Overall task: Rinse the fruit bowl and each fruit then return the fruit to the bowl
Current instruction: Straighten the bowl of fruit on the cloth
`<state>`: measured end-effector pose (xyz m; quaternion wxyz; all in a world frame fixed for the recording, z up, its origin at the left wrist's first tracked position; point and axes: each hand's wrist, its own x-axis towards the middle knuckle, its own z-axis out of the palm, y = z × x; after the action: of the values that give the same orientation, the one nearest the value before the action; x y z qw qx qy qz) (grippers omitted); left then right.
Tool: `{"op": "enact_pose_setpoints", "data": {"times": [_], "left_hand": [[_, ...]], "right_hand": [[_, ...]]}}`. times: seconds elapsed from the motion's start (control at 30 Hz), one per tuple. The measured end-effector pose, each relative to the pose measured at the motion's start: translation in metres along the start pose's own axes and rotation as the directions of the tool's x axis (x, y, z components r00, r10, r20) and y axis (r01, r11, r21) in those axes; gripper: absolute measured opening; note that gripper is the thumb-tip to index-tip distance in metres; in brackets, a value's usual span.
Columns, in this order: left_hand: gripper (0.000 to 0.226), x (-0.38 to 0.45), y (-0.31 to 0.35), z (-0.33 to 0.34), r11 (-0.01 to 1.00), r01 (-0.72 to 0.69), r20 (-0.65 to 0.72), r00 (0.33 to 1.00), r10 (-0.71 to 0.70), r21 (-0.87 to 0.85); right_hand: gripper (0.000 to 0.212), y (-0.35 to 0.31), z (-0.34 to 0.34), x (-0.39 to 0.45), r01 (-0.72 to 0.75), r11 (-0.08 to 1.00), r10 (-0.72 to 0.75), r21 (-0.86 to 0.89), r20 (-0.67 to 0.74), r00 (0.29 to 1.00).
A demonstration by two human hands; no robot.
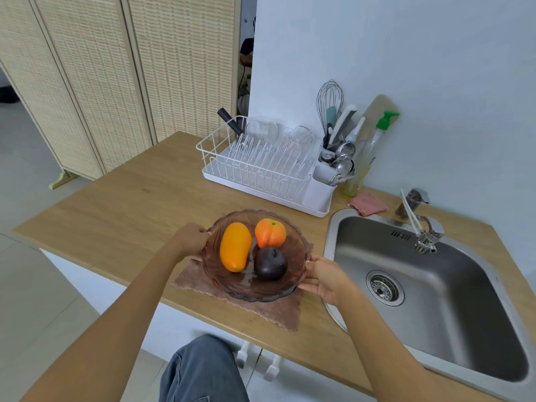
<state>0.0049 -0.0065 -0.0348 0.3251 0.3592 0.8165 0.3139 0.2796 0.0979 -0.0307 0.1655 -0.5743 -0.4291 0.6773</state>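
A brown glass bowl sits over a brown cloth near the front edge of a wooden counter, just left of a steel sink. Inside it lie a yellow-orange mango at 9 o'clock, a peach at 12 o'clock and a dark plum at 5 o'clock, the three close together. The left hand grips the rim at 9 o'clock, fingers curled over the edge; the right hand holds the rim at 3 o'clock, thumb on top and fingers clamped beneath. Whether the bowl rests on the cloth or is lifted just off it cannot be told. At 12 o'clock from the bowl stands a white dish rack with a holder of utensils. A pink sponge lies near the faucet at the sink's rear.
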Motion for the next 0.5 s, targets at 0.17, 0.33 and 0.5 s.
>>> {"op": "enact_pose_setpoints", "data": {"times": [0.17,0.33,0.5], "left_hand": [[0.032,-0.001,-0.003,-0.006,0.993,0.049,0.048,0.998,-0.044,-0.11],[0.019,-0.003,-0.002,-0.012,0.979,0.08,0.107,0.992,-0.061,-0.186],[0.01,-0.002,0.006,-0.03,0.959,0.072,0.117,0.992,-0.041,-0.273]], "right_hand": [[0.042,-0.002,0.001,-0.005,0.022,0.999,-0.023,0.047,0.011,1.0],[0.037,-0.001,0.002,-0.011,0.078,0.994,-0.079,0.077,0.006,0.997],[0.026,-0.023,0.003,-0.019,0.195,0.978,-0.198,0.07,0.037,0.98]]}}
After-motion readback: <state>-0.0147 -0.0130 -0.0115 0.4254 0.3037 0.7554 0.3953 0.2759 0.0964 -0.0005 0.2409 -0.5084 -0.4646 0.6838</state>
